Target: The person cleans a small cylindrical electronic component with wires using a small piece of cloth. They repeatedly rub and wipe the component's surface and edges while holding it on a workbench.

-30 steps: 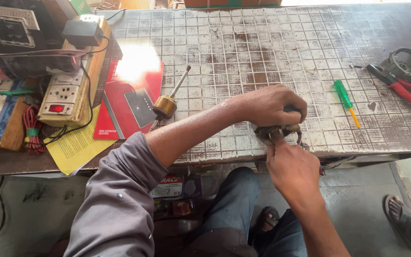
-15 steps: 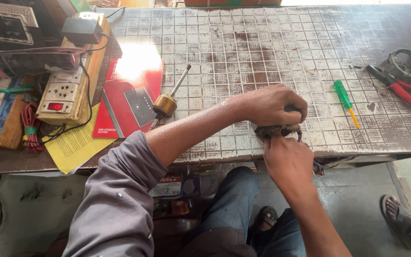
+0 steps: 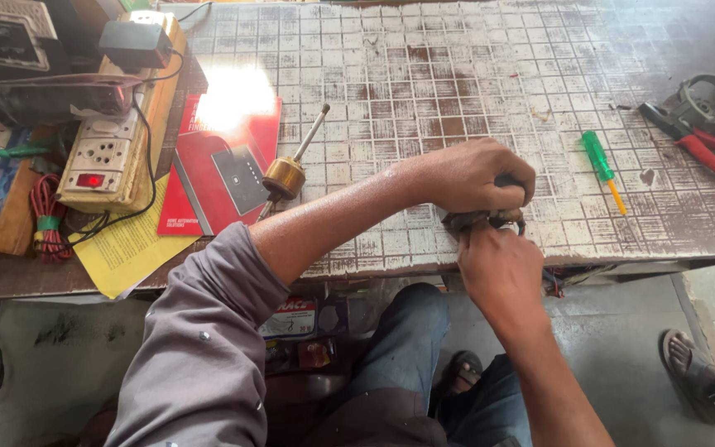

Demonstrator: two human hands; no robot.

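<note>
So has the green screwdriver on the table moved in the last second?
No. The green screwdriver lies in the same spot beside the red pliers.

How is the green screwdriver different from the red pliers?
The green screwdriver is one slim straight tool with a yellow shaft; the red pliers have two red handles that spread apart. The screwdriver lies nearer the right hand, the pliers farther off beside a round grey part. Both lie untouched on the worn table.

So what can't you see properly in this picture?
- Head view: the small dark part at the table edge is mostly covered by the left hand and right hand.
- The round grey tool is cut off by the right edge.
- The boxes under the table are too dim.
</note>
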